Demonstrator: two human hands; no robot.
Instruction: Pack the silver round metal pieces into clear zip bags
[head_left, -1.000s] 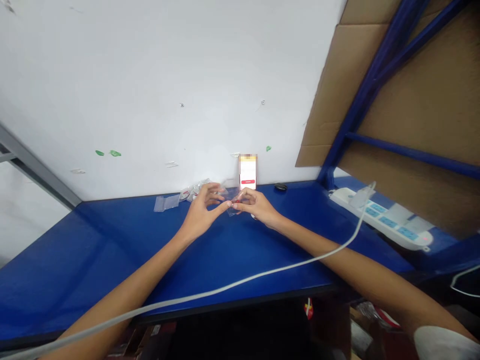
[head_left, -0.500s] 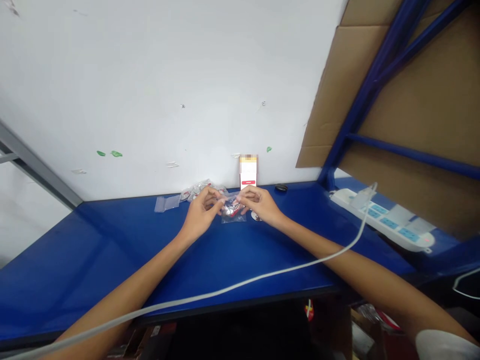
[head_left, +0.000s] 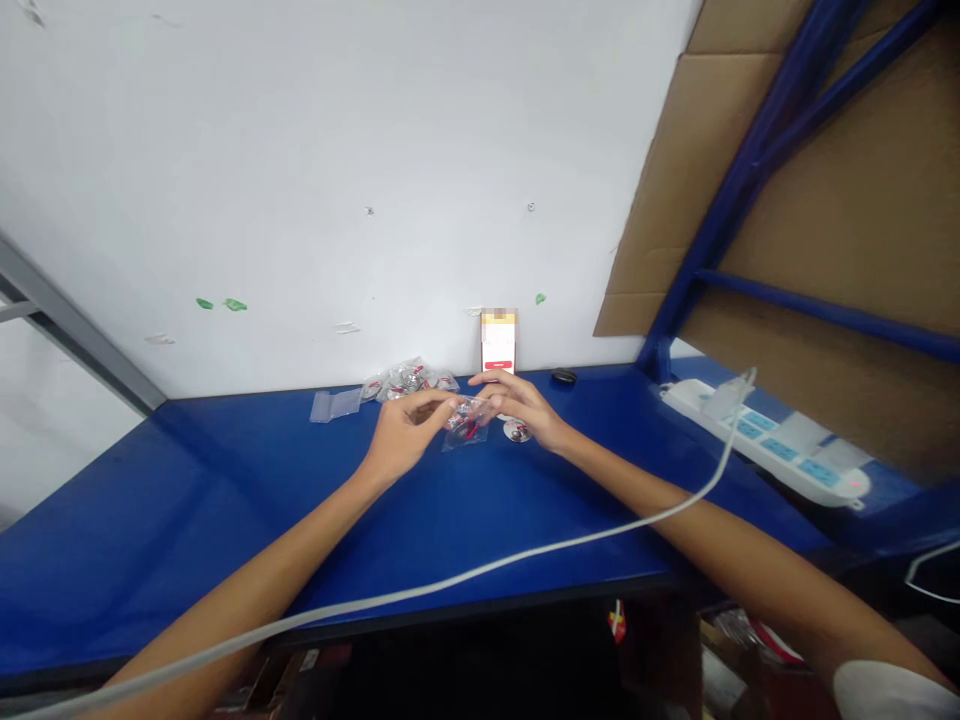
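Note:
Between both hands hangs a small clear plastic bag (head_left: 466, 428) with shiny silver and red contents that I cannot name. My left hand (head_left: 407, 428) pinches the bag's left side between thumb and fingers. At its upper right, my right hand (head_left: 523, 407) is closed on the bag with thumb and fingertips. A round white disc with a dark and red print (head_left: 517, 430) lies on the table just under my right hand. Behind my left hand sits a pile of filled clear bags (head_left: 411, 378), and flat clear bags (head_left: 335, 404) lie to its left.
A phone (head_left: 498, 342) leans against the white wall. Beside it lies a small black object (head_left: 563, 376). A white power strip (head_left: 765, 440) stands at the right of the blue table (head_left: 360, 560). A white cable (head_left: 525, 553) crosses in front of my forearms.
The bag has tilted, and its contents sit differently inside. My right hand has shifted its grip, its index finger now lifted, and more of the round disc shows.

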